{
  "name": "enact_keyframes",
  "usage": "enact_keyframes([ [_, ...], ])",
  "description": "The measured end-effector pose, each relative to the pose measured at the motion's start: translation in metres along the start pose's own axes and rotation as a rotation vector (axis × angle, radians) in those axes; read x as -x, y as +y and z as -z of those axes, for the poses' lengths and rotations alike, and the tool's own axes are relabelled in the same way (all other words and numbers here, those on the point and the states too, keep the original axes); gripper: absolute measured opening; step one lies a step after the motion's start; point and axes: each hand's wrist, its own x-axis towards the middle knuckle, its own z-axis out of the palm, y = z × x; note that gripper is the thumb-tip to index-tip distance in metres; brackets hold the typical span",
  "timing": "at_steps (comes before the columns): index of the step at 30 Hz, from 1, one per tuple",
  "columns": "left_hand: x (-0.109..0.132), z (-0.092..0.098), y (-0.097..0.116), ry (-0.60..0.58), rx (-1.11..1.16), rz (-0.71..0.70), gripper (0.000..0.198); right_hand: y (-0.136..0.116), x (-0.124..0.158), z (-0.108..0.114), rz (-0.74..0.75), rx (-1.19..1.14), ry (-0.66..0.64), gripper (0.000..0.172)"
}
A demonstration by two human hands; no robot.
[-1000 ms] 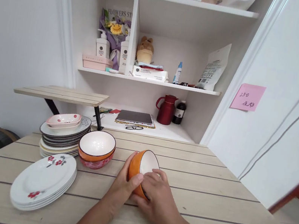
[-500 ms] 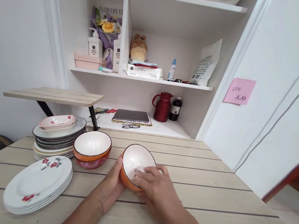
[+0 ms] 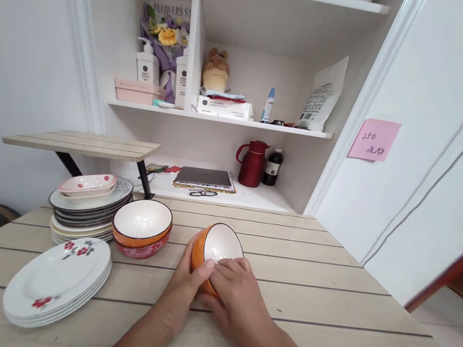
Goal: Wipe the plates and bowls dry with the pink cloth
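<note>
An orange bowl [image 3: 223,245] with a white inside and a dark rim is tilted to the right above the table. My left hand [image 3: 186,287] is closed round its left side, thumb over the near rim. The fingers of my right hand [image 3: 238,293] curl over the near rim into the bowl; the crumpled white tissue seen under them earlier is now hidden. To the left stands another orange bowl [image 3: 142,221], nested in a red patterned bowl [image 3: 141,251]. A stack of white plates [image 3: 58,280] with red flowers lies nearer me.
A taller stack of plates [image 3: 88,206] with a pink-dotted dish [image 3: 87,185] on top stands beneath a small raised shelf [image 3: 85,144]. Behind the table are a laptop [image 3: 205,177], glasses [image 3: 204,193], a red jug [image 3: 252,164] and a dark bottle [image 3: 273,167].
The bowl has turned and tipped, showing more of its orange outside. My left thumb has come over the near rim, and the white tissue has gone out of sight under my right fingers.
</note>
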Motion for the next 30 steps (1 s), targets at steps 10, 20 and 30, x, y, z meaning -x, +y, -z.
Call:
enact_keyframes([
  [10,-0.010,0.029,0.014,-0.068,0.143,0.142,0.059,0.025,0.001,0.019,0.149,0.090,-0.112,0.027],
  [20,-0.012,0.027,0.011,-0.050,0.289,0.129,0.076,0.002,0.002,0.014,0.081,0.111,-0.075,0.026],
  [30,-0.012,0.021,0.009,-0.024,0.186,-0.004,0.080,-0.006,0.002,0.005,-0.193,-0.214,-0.023,0.033],
])
